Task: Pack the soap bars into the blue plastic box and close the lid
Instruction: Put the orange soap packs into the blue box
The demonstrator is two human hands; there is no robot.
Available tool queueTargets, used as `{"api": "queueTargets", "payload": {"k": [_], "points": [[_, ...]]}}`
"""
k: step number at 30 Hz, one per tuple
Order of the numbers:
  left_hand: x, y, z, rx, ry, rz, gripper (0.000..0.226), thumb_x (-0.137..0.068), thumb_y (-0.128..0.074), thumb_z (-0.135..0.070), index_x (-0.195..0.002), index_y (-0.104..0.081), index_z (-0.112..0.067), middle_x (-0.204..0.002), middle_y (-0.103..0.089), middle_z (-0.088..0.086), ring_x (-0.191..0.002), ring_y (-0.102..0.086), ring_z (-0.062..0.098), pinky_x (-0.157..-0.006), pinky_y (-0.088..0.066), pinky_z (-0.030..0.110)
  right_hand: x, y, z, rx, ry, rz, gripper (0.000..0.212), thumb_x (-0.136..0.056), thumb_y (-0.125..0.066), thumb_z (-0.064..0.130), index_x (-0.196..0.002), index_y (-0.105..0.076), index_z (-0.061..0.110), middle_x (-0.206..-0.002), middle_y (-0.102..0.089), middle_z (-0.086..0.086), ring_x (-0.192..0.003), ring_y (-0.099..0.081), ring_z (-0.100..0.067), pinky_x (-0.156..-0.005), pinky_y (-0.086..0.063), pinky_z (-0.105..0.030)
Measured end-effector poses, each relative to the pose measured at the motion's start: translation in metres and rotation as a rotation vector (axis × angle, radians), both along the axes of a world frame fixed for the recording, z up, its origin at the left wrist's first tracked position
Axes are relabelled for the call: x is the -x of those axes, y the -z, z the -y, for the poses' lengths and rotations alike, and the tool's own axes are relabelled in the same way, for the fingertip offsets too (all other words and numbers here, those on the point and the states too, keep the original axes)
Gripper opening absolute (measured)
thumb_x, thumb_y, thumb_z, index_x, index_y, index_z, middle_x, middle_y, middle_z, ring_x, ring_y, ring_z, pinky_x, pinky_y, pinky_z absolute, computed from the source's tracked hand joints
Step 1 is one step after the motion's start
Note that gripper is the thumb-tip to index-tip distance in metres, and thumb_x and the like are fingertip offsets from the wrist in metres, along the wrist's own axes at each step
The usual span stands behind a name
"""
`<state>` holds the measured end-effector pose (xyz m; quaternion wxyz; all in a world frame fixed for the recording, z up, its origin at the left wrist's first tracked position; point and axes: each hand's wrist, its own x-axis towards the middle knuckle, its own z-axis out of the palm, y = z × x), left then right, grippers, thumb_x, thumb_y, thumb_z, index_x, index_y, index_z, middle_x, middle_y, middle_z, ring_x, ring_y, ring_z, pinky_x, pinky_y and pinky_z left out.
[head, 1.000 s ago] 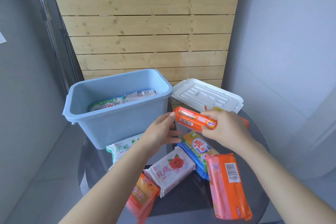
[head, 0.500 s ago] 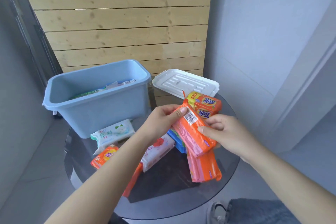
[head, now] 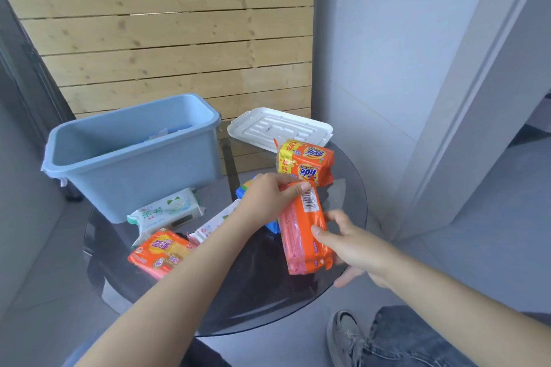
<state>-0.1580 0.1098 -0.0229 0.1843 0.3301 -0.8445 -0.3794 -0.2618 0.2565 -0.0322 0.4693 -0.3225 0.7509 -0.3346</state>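
Note:
The blue plastic box (head: 134,170) stands open at the table's back left, with a few soap packs (head: 161,135) showing inside. Its white lid (head: 280,128) lies behind and to the right. I hold a long orange soap pack (head: 304,229) lengthwise over the table's right side. My left hand (head: 271,197) pinches its far end and my right hand (head: 354,247) grips its near side, thumb on top. An orange-yellow Tide pack (head: 304,164) sits just beyond it. A white-green pack (head: 167,211), an orange pack (head: 161,250), a white pack (head: 214,226) and a blue pack (head: 243,191) lie by the box.
Everything rests on a small round dark glass table (head: 253,301). A wooden slat wall stands behind it and a grey wall with a door frame is to the right. My shoe (head: 346,334) and jeans leg are at the bottom right, under the table's edge.
The orange pack has swung from crosswise to lengthwise and come down toward the table's right side. My right hand slid to its near end. The Tide pack now shows in full behind it.

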Motion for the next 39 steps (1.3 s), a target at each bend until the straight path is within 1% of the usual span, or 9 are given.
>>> {"api": "queueTargets", "payload": {"k": [8, 12, 15, 19, 26, 29, 34, 37, 39], "points": [[0.001, 0.003, -0.005, -0.067, -0.037, 0.063, 0.044, -0.086, -0.050, -0.057, -0.108, -0.068, -0.023, -0.100, -0.073, -0.001, -0.090, -0.068, 0.015, -0.082, -0.057, 0.034, -0.008, 0.006, 0.006, 0.095, 0.200, 0.284, 0.029, -0.096, -0.048, 0.026, -0.122, -0.037, 0.026, -0.128, -0.056, -0.014, -0.108, -0.061, -0.032, -0.088, -0.054, -0.049], [-0.004, -0.005, -0.003, -0.150, -0.006, 0.075, 0.034, -0.087, -0.053, -0.052, -0.104, -0.067, -0.026, -0.090, -0.069, -0.009, -0.079, -0.065, 0.004, -0.058, -0.048, 0.010, -0.003, 0.005, 0.008, 0.146, 0.261, 0.295, 0.030, -0.093, -0.054, 0.018, -0.121, -0.045, 0.022, -0.121, -0.060, -0.017, -0.102, -0.063, -0.036, -0.079, -0.055, -0.055], [-0.011, -0.011, -0.001, -0.320, 0.031, 0.012, 0.030, -0.087, -0.057, -0.048, -0.104, -0.069, -0.026, -0.087, -0.070, -0.011, -0.070, -0.067, -0.002, -0.053, -0.047, 0.006, 0.001, 0.005, 0.008, 0.187, 0.260, 0.276, 0.030, -0.092, -0.056, 0.015, -0.121, -0.049, 0.020, -0.117, -0.063, -0.017, -0.099, -0.065, -0.037, -0.078, -0.055, -0.058], [-0.023, -0.022, 0.007, -0.569, 0.015, -0.138, 0.026, -0.085, -0.064, -0.038, -0.107, -0.069, -0.025, -0.084, -0.074, -0.006, -0.072, -0.070, 0.005, -0.062, -0.056, 0.019, 0.001, -0.004, 0.017, 0.290, 0.230, 0.207, 0.031, -0.089, -0.060, 0.016, -0.119, -0.052, 0.018, -0.113, -0.065, -0.011, -0.094, -0.068, -0.030, -0.071, -0.059, -0.050], [-0.060, -0.051, 0.034, -0.672, 0.023, -0.331, 0.028, -0.085, -0.064, -0.024, -0.113, -0.064, -0.021, -0.090, -0.074, -0.001, -0.080, -0.069, 0.013, -0.077, -0.057, 0.029, -0.003, -0.035, 0.059, 0.518, 0.152, 0.108, 0.031, -0.081, -0.070, 0.015, -0.109, -0.058, 0.021, -0.082, -0.072, 0.003, -0.070, -0.070, -0.011, -0.060, -0.059, -0.035], [-0.078, -0.058, 0.041, -0.718, 0.041, -0.361, 0.029, -0.087, -0.061, -0.022, -0.114, -0.061, -0.029, -0.091, -0.074, -0.003, -0.081, -0.071, 0.014, -0.071, -0.060, 0.031, -0.007, -0.041, 0.078, 0.599, 0.120, 0.057, 0.034, -0.077, -0.075, 0.015, -0.107, -0.060, 0.021, -0.072, -0.074, 0.011, -0.065, -0.070, -0.004, -0.056, -0.055, -0.021], [-0.097, -0.071, 0.055, -0.683, -0.130, -0.530, 0.030, -0.086, -0.061, -0.025, -0.116, -0.062, -0.024, -0.095, -0.068, 0.004, -0.087, -0.065, 0.024, -0.089, -0.053, 0.049, -0.019, -0.055, 0.116, 0.722, 0.162, 0.003, 0.040, -0.072, -0.078, 0.028, -0.109, -0.064, 0.023, -0.101, -0.070, 0.005, -0.088, -0.067, -0.002, -0.064, -0.048, -0.009], [-0.106, -0.080, 0.064, -0.642, -0.228, -0.629, 0.023, -0.089, -0.059, -0.027, -0.111, -0.063, -0.023, -0.080, -0.067, -0.001, -0.071, -0.065, 0.017, -0.069, -0.059, 0.039, -0.028, -0.062, 0.135, 0.736, 0.150, 0.041, 0.042, -0.076, -0.073, 0.036, -0.115, -0.064, 0.019, -0.109, -0.069, 0.004, -0.101, -0.065, -0.009, -0.087, -0.050, -0.025], [-0.114, -0.084, 0.072, -0.625, -0.298, -0.676, 0.020, -0.089, -0.059, -0.029, -0.107, -0.063, -0.023, -0.076, -0.066, -0.002, -0.063, -0.067, 0.012, -0.060, -0.059, 0.035, -0.036, -0.065, 0.147, 0.699, 0.024, 0.089, 0.032, -0.083, -0.065, 0.037, -0.109, -0.068, 0.018, -0.098, -0.074, 0.005, -0.094, -0.069, -0.011, -0.085, -0.054, -0.028]]}}
